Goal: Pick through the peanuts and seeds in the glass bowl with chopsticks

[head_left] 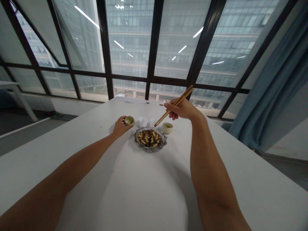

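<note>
A glass bowl (150, 140) of mixed peanuts and dark beans sits in the middle of the white table (149, 189). My left hand (120, 126) is closed around a small pale cup (129, 120) just left of the bowl. My right hand (181, 109) grips a pair of wooden chopsticks (173, 106), raised above the table. Their tips point down, just above the bowl's far rim. A second small cup (167, 128) stands to the right of the bowl, below my right hand.
Two small white objects (145, 122) lie behind the bowl. Papers (131, 100) rest at the table's far edge. Large dark-framed windows stand beyond, a blue curtain (274, 86) hangs at the right, and another table's corner (9, 85) shows far left.
</note>
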The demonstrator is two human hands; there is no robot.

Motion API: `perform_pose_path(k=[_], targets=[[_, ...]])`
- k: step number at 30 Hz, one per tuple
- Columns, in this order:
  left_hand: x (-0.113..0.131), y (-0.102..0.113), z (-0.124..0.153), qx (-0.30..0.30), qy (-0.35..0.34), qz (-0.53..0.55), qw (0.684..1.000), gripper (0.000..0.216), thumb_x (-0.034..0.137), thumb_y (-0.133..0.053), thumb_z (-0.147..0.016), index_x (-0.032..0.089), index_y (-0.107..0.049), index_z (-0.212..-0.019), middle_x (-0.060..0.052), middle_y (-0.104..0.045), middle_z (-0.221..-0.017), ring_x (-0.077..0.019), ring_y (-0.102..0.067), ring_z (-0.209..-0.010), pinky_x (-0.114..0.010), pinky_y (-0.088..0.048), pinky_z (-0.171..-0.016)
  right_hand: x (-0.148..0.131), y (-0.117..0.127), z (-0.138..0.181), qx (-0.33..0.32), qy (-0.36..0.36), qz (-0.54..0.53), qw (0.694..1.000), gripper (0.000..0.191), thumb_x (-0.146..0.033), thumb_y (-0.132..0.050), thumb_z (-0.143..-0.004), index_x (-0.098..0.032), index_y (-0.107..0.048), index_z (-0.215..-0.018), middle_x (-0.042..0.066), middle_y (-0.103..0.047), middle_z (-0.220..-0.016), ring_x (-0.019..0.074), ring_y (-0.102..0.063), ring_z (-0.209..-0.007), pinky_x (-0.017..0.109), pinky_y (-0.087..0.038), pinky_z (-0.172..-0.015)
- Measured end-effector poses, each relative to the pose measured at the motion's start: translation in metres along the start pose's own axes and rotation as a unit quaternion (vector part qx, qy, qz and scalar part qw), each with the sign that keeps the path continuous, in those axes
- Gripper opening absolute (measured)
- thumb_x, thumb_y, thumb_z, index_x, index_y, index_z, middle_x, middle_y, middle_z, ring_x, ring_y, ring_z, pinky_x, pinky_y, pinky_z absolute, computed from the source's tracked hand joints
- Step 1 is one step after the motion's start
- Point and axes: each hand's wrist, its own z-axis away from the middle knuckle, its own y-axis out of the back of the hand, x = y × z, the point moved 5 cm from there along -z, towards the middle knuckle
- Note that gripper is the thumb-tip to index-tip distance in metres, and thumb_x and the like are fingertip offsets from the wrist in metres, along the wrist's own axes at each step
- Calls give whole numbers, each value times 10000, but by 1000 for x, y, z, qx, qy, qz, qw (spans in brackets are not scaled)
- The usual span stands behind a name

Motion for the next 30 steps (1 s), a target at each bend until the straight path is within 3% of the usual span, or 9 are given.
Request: perform_pose_path(k=[6,16,21,24,26,30], targets=[[-6,2,1,-4,86,-4,996,729,513,-858,-613,163,-614,-1204,-146,-733,-1132,-263,-709,-971,-356,-566,-835,7,0,-2,-2,-27,11,1000,377,-402,-688,-936,-139,-638,-671,53,-661,-512,122,-592,-384,216,-471,-378],[-4,0,0,-39,108,-59,992,730,537,-818,-702,150,-605,-1283,-135,-719,-1209,-242,-694,-1043,-322,-548,-902,3,0,2,-3,-34,8,999,375,-388,-714,-918,-137,-630,-653,29,-644,-483,97,-581,-372,169,-456,-363],[-3,-2,-8,-70,103,-103,987,770,550,-793,-745,135,-552,-1348,-173,-675,-1297,-293,-657,-1153,-368,-528,-957,7,2,2,-1,-45,16,999,353,-354,-714,-926,-135,-635,-661,32,-658,-507,100,-595,-387,173,-469,-380],[19,-7,-17,-61,51,-165,983,853,569,-771,-768,116,-476,-1427,-219,-559,-1447,-366,-503,-1359,-460,-443,-1085,12,3,0,-2,-53,23,998,346,-326,-690,-946,-134,-633,-664,40,-672,-526,101,-600,-395,180,-480,-397],[45,-21,-22,-75,-17,-191,979,824,582,-717,-815,141,-451,-1457,-205,-519,-1490,-363,-444,-1409,-480,-381,-1138,16,4,-1,-1,-58,31,998,345,-307,-672,-958,-135,-629,-662,42,-673,-529,102,-600,-396,185,-482,-403],[102,-66,-24,-174,-119,-227,951,735,596,-618,-877,184,-448,-1461,-174,-541,-1472,-352,-445,-1402,-507,-291,-1174,21,7,-1,10,-77,65,995,344,-277,-664,-963,-142,-613,-650,38,-660,-512,104,-586,-385,198,-481,-406]])
